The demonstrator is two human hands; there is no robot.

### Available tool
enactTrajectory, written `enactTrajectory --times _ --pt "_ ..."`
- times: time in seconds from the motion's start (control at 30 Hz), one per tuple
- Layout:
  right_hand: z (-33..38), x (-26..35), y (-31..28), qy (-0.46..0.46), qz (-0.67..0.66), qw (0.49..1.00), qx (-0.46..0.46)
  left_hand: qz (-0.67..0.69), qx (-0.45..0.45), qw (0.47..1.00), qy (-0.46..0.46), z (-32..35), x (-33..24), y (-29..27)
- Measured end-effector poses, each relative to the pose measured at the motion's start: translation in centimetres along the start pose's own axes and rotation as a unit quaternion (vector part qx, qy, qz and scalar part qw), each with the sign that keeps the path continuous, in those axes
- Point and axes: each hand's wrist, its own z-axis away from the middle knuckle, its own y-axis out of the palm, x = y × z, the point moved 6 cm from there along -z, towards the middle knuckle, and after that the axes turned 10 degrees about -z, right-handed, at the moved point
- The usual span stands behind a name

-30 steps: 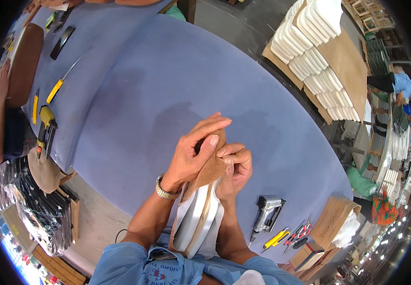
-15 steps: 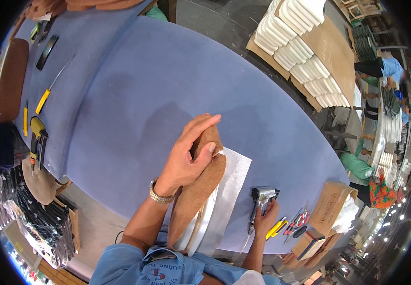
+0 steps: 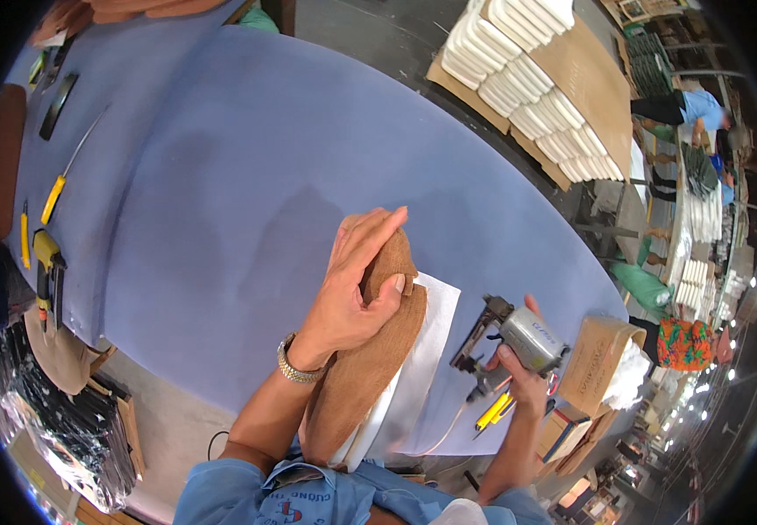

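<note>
My left hand [image 3: 348, 293], with a metal watch at the wrist, grips the folded top edge of a brown fabric-covered piece [image 3: 365, 381]. The piece stands on edge against my front, and its white inner side faces right. A pale silvery-white sheet [image 3: 438, 319] runs along that side. Raised above the table on the right, my right hand [image 3: 525, 385] is wrapped round an air staple gun [image 3: 527, 337] with a grey metal body. Its nose points left toward the brown piece, apart from it. A thin air hose [image 3: 448, 429] trails from the gun.
Yellow-handled pliers [image 3: 492, 411] lie below the gun, beside a carton [image 3: 602, 363] with white stuffing. On the left lie a yellow screwdriver [image 3: 53, 199] and a second staple gun [image 3: 46, 267]. White pads [image 3: 527, 96] are stacked beyond the blue table [image 3: 221, 219]. People are at far right.
My right hand has lifted the staple gun off the table and turned it toward the brown piece. My left hand keeps its grip. The view has shifted slightly.
</note>
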Motion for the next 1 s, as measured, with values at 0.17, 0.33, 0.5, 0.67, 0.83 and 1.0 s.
enactTrajectory --times 0.17,0.33,0.5,0.67,0.83,1.0 --pt "-1.7 14.1 10.9 -0.33 0.273 0.857 0.286 -0.007 -0.001 1.0 0.005 -0.2 -0.1 0.3" --pt "-2.0 15.1 14.3 -0.275 0.319 0.837 0.35 -0.028 0.003 0.999 0.023 -0.3 -0.2 0.2" --pt "-2.5 15.5 15.5 -0.267 0.339 0.818 0.381 -0.03 0.007 0.999 0.017 -0.2 0.0 0.0" --pt "-2.2 16.4 16.5 -0.259 0.388 0.794 0.39 -0.036 0.019 0.999 0.009 -0.3 0.0 -0.3" --pt "-3.3 16.5 17.2 -0.234 0.386 0.799 0.398 -0.027 0.015 0.999 0.017 -0.4 0.6 -0.4" --pt "-4.4 16.1 17.5 -0.241 0.409 0.786 0.397 -0.027 0.019 0.999 0.026 -0.7 1.1 -0.4"
